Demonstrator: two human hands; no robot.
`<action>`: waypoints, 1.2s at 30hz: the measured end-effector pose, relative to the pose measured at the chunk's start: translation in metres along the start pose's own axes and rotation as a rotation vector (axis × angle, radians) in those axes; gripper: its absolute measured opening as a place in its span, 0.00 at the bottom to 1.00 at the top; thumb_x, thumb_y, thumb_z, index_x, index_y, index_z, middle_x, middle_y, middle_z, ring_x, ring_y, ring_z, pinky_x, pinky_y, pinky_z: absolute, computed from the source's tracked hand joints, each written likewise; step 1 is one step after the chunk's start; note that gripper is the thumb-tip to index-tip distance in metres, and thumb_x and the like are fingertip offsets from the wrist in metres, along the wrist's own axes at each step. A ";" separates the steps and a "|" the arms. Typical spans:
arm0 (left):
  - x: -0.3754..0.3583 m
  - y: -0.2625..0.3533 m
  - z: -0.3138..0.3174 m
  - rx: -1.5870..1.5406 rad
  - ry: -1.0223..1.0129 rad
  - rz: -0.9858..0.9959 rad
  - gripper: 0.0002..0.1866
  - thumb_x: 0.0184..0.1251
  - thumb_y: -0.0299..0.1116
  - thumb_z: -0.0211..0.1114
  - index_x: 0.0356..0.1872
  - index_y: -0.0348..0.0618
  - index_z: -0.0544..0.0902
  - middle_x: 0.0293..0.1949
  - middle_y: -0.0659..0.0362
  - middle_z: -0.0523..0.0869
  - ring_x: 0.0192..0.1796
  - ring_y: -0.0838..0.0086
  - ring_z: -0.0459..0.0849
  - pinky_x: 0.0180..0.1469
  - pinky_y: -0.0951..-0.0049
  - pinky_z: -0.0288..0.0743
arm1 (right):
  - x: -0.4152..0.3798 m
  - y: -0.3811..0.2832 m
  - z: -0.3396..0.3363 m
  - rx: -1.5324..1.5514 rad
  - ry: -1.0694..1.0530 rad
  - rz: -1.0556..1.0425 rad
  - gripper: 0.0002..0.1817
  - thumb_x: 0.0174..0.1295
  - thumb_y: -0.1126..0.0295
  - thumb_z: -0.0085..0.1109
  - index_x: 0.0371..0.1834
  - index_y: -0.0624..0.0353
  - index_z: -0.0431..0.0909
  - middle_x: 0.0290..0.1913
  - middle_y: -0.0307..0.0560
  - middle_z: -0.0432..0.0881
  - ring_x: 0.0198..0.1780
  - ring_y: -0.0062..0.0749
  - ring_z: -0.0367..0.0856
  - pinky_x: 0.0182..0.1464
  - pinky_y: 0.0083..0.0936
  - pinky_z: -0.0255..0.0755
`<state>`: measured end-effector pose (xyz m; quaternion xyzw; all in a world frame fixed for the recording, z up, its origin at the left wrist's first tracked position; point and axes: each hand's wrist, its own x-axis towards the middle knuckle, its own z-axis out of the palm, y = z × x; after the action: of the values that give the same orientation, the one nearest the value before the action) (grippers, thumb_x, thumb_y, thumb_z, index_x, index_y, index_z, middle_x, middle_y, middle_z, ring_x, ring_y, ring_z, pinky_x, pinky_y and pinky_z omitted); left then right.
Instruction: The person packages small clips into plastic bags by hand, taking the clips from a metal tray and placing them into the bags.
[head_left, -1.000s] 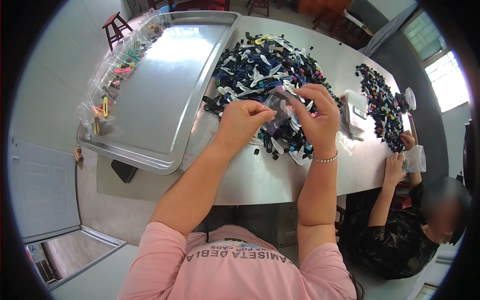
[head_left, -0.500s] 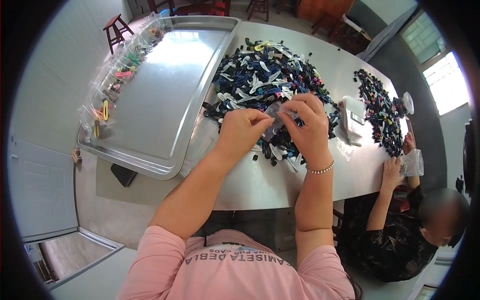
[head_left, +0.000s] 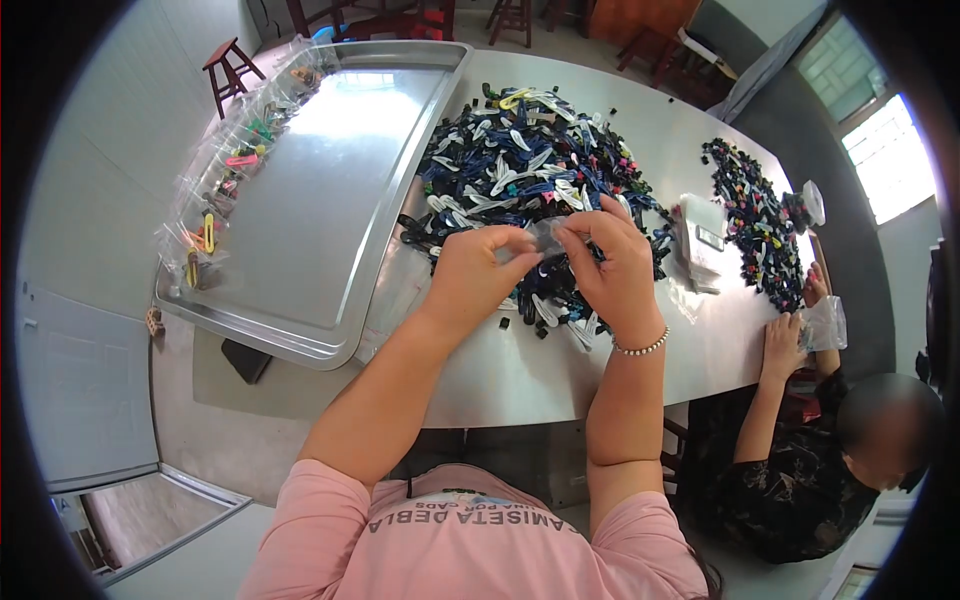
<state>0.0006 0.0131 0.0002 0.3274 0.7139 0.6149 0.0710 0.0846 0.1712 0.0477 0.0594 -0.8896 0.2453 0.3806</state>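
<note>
A small clear plastic bag [head_left: 545,235] is pinched between my two hands over the near side of a big pile of snap hair clips [head_left: 530,165]. My left hand [head_left: 478,268] grips its left edge with thumb and fingertips. On the other edge, the thumb and index finger of my right hand [head_left: 615,262] are closed, with the other fingers raised. The clips are mostly navy, black and white, with a few bright ones.
Left of the pile lies a large metal tray [head_left: 310,225], with filled clip bags [head_left: 232,165] along its far-left edge. A stack of clear bags [head_left: 702,240] is to the right. Beyond it, a second pile [head_left: 755,220] lies near a seated co-worker [head_left: 800,470] holding a bag.
My left fingers have slid along the bag and curled around its edge. The bag now sits higher and flatter between my hands. The view has shifted slightly.
</note>
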 end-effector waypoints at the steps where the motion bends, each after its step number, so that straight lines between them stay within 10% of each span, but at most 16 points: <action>1: 0.000 0.001 -0.001 -0.002 -0.003 0.003 0.09 0.60 0.31 0.71 0.36 0.37 0.89 0.29 0.54 0.90 0.28 0.75 0.85 0.33 0.74 0.77 | 0.000 -0.001 -0.002 0.077 -0.007 0.043 0.03 0.57 0.77 0.68 0.30 0.59 0.82 0.30 0.41 0.86 0.31 0.35 0.84 0.66 0.43 0.70; 21: 0.001 0.003 -0.006 0.004 -0.123 0.007 0.13 0.66 0.25 0.67 0.51 0.36 0.86 0.38 0.57 0.91 0.39 0.82 0.86 0.42 0.78 0.79 | -0.001 -0.011 -0.018 0.244 -0.512 0.138 0.15 0.62 0.70 0.65 0.52 0.51 0.85 0.48 0.42 0.88 0.49 0.40 0.85 0.71 0.48 0.62; 34: 0.007 0.004 -0.014 0.057 -0.126 -0.113 0.21 0.58 0.23 0.71 0.55 0.38 0.84 0.48 0.54 0.89 0.47 0.73 0.87 0.51 0.74 0.79 | -0.010 -0.011 -0.016 0.173 -0.472 0.015 0.15 0.62 0.64 0.66 0.51 0.50 0.85 0.56 0.42 0.83 0.60 0.41 0.79 0.71 0.56 0.59; 36: 0.010 -0.001 -0.015 0.295 -0.136 0.240 0.29 0.53 0.22 0.71 0.61 0.41 0.81 0.55 0.51 0.85 0.56 0.64 0.84 0.58 0.68 0.76 | -0.011 -0.011 -0.017 0.129 -0.481 -0.025 0.13 0.60 0.64 0.67 0.48 0.51 0.86 0.56 0.42 0.82 0.61 0.40 0.78 0.71 0.58 0.59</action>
<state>-0.0153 0.0063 0.0063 0.4578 0.7456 0.4843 -0.0034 0.1065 0.1685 0.0542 0.1515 -0.9363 0.2757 0.1563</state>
